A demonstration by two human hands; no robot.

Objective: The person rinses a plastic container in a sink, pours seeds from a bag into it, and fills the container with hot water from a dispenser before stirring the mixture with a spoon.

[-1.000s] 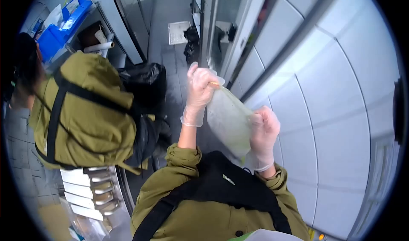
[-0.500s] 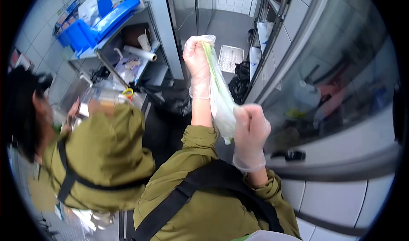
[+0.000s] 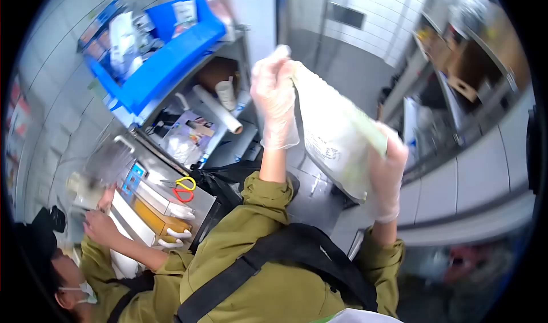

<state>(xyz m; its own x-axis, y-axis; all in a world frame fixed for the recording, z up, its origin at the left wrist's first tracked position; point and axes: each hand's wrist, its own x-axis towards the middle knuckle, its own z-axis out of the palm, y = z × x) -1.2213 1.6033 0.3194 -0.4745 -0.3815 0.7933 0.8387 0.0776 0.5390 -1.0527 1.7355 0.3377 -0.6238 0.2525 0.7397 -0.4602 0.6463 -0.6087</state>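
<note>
I hold a clear plastic bag (image 3: pixel 331 132) with pale green contents and printed text up in front of me. My left hand (image 3: pixel 275 89), in a thin clear glove, grips the bag's top corner. My right hand (image 3: pixel 388 169), gloved too, grips its lower right edge. Olive sleeves and a black apron strap (image 3: pixel 268 260) show below.
A co-worker in an olive jacket (image 3: pixel 108 237) bends over a steel counter at lower left, near red and yellow scissors (image 3: pixel 184 188). A blue bin (image 3: pixel 165 60) sits on a shelf above a film roll (image 3: pixel 217 109). Steel cabinet fronts (image 3: pixel 474 180) run along the right.
The view has swung left and up. The bag has spread out wider between my hands, and my right hand has moved out to the right. The co-worker now appears lower left.
</note>
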